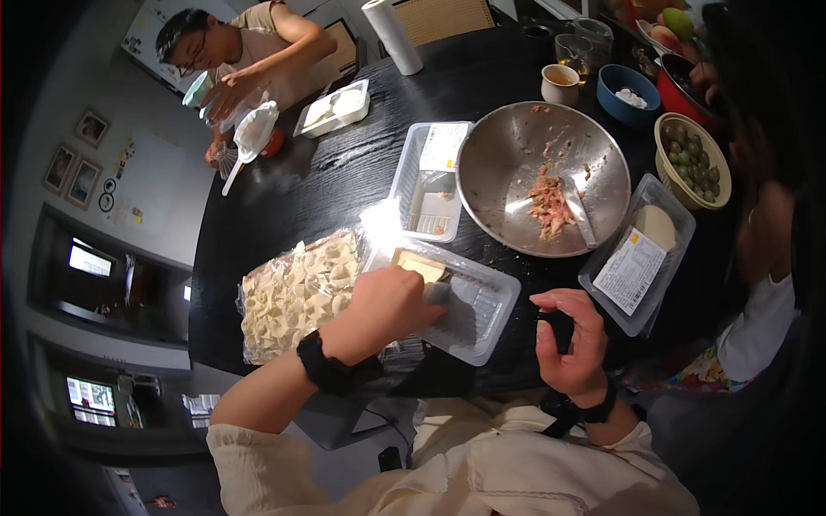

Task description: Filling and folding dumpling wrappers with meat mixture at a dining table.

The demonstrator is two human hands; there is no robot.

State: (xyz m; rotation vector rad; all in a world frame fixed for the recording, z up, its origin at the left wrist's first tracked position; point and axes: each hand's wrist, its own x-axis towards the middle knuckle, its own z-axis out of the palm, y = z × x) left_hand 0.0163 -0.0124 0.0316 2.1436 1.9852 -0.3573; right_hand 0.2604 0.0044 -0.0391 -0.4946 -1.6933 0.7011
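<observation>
My left hand point(392, 304) reaches over a clear plastic tray point(481, 322) and is at a small stack of pale dough wrappers point(419, 266). Its fingertips are hidden beneath the hand, so whether they grip a wrapper cannot be seen. My right hand point(574, 342) hovers at the table's near edge, thumb and fingers curved apart with nothing between them. Left of the tray lies a plastic-covered batch of folded dumplings point(300, 297). Beyond my right hand, a large steel bowl point(481, 200) holds pink minced filling point(548, 203) and a flat metal spreader point(579, 216).
A labelled plastic tray point(426, 200) stands left of the bowl; a wrapper pack point(635, 264) lies right. Around them are a basket of green fruit point(692, 161), a blue bowl point(629, 93), a cup point(559, 84) and a paper roll point(393, 35). People sit across and at right.
</observation>
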